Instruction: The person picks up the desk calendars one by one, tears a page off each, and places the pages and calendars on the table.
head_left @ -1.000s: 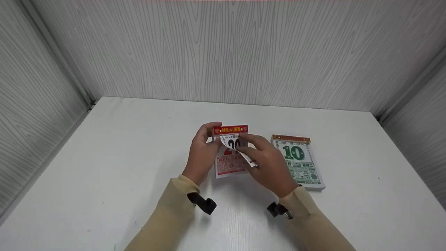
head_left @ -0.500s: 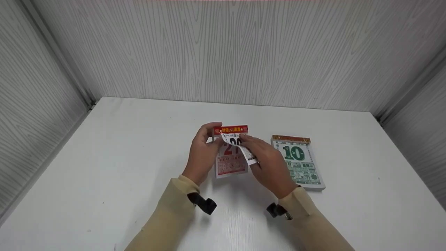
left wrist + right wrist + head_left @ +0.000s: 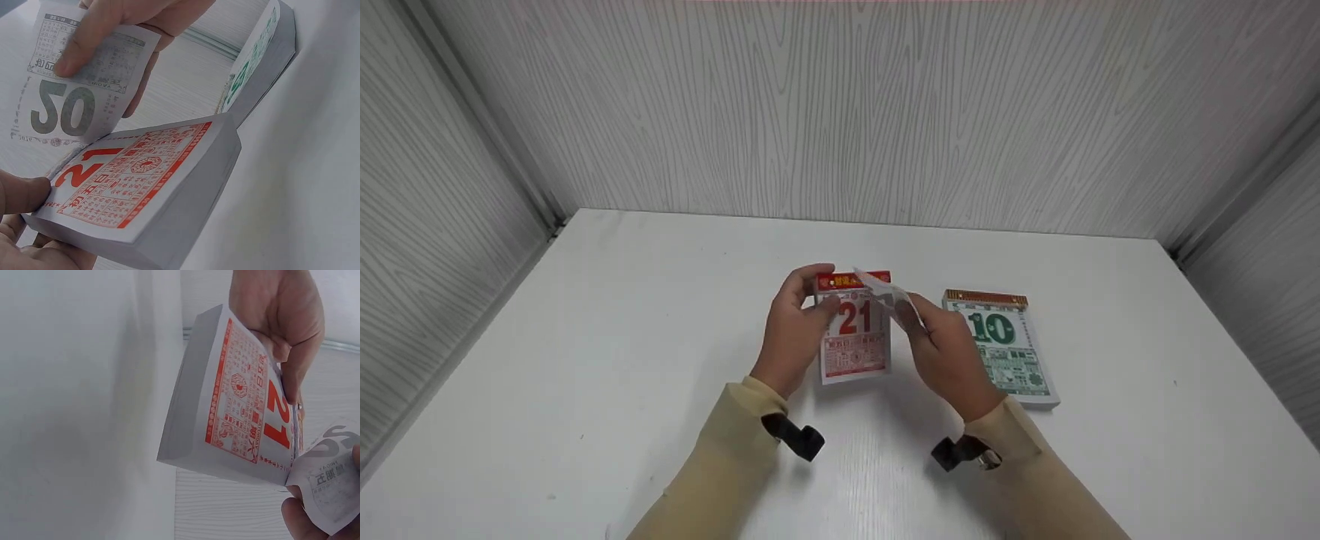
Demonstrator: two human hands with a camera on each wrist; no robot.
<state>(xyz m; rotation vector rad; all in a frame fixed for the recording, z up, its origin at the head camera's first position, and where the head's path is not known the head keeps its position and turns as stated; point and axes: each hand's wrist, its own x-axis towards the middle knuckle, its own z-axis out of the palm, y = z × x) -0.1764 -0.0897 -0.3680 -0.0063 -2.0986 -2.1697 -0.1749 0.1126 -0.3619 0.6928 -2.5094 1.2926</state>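
Note:
A thick tear-off calendar (image 3: 855,356) with a red header shows a red 21 on its top sheet. My left hand (image 3: 795,330) grips it by its left side, thumb on the front and fingers behind. In the left wrist view the calendar block (image 3: 140,174) is tilted. My right hand (image 3: 951,360) pinches a thin calendar page (image 3: 62,104) between thumb and fingers. Its 20 reads mirrored from the back. The page is lifted over the calendar's upper right, with one edge right at the header.
A second tear-off calendar (image 3: 1005,337), with a green 10 and a brown-gold header, lies on the white table (image 3: 660,315) to the right, partly behind my right hand. Grey wood-grain panels (image 3: 840,112) enclose the table at the back and sides.
My right hand has peeled the page with the 20 upward and turned it over, uncovering the red 21 beneath. The left hand and its calendar have barely moved.

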